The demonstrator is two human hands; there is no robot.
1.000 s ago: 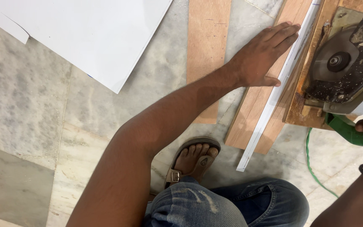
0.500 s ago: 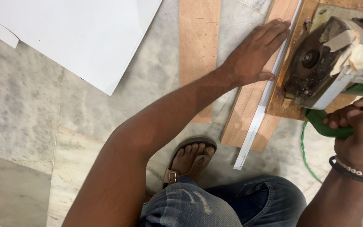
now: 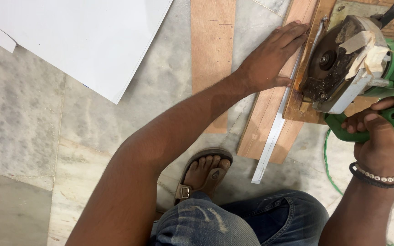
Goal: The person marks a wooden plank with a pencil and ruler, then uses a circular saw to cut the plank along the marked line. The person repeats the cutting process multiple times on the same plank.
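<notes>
A green circular saw [image 3: 361,68] is gripped by its handle in the right hand [image 3: 379,136], fingers wrapped tightly around it, near the right edge of the marble floor [image 3: 28,118]. The saw's blade guard, patched with pale tape, is seen resting on a small wooden base block [image 3: 304,93]. That block is set on a long wooden plank [image 3: 270,118] lying at a slant on the floor. The left hand [image 3: 270,57] is laid flat on the plank, fingers together and stretched out, pressing down just beside the saw. A thin white strip [image 3: 274,132] is seen along the plank, touching the left fingertips. A second, shorter wooden board [image 3: 213,50] lies to the left, apart from the plank. A white sheet [image 3: 83,36] covers the floor's upper left corner. A sandalled foot [image 3: 204,175] is planted near the plank's lower end. A green cord [image 3: 328,159] curls beneath the saw.
</notes>
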